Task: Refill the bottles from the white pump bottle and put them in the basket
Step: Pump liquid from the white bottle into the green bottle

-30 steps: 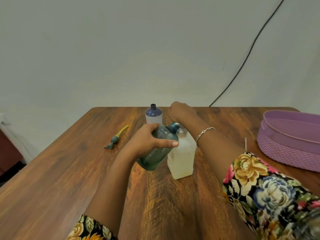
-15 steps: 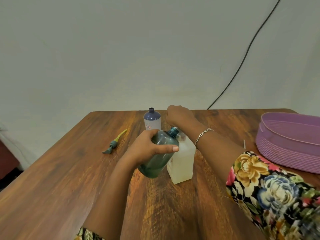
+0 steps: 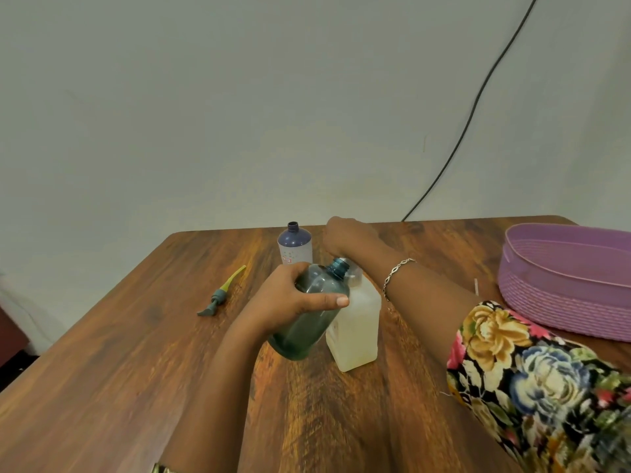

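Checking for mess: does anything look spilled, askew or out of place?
No spill shows. A pump head lies loose on the table, off any bottle; the teal bottle tilts, held by the left hand.

Your left forearm runs bare from the near edge of the table (image 3: 136, 387). Your left hand (image 3: 297, 298) grips the teal bottle (image 3: 307, 322), fingers wrapped over its far side and thumb stretched flat across the near side. Your right arm reaches in from the near right corner, floral sleeve (image 3: 529, 370) at the elbow, bracelet (image 3: 397, 273) on the wrist. Your right hand (image 3: 345, 235) sits knuckles-up toward the far edge, fingers curled under, and whatever they hold is hidden.
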